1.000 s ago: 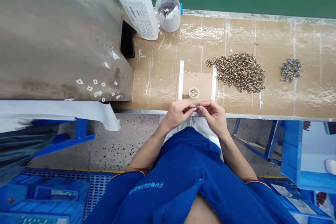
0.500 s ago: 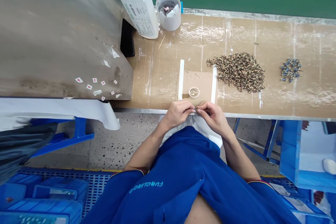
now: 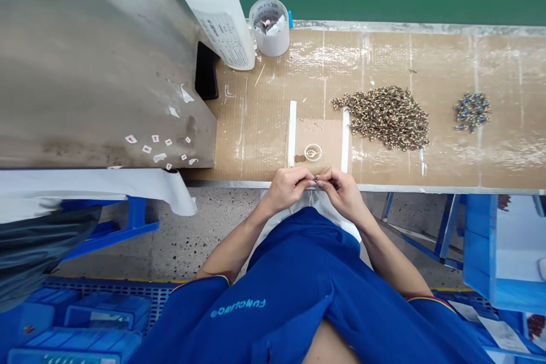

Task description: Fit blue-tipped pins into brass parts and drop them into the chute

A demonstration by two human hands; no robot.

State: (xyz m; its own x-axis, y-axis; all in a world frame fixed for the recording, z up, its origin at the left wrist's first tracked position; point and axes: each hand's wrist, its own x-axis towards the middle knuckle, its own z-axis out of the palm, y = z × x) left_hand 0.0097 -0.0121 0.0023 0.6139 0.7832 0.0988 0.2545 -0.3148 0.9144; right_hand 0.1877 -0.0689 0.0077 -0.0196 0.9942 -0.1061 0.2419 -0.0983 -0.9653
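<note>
My left hand (image 3: 290, 187) and my right hand (image 3: 342, 189) meet at the bench's front edge, fingers pinched together. Between their fingertips is a small dark piece (image 3: 315, 180), too tiny to name; both hands appear to grip it. Just beyond them, a cardboard pad (image 3: 319, 132) lies between two white strips, and on it sits a small white ring (image 3: 313, 152) with something thin and curved inside. To the right is a large heap of small brown and gold pieces (image 3: 390, 116). Farther right lies a smaller cluster of blue and gold pieces (image 3: 472, 111).
A white bottle with a blue cap (image 3: 219, 17) and a tape roll (image 3: 273, 42) holding scraps stand at the back left. A toothpick-like stick (image 3: 260, 75) lies near them. A metal surface (image 3: 106, 68) borders the left side. Blue crates (image 3: 480, 250) stand below right.
The view has shifted slightly. Both hands stay pinched together at the bench edge, with a small movement of the fingers around the tiny piece.
</note>
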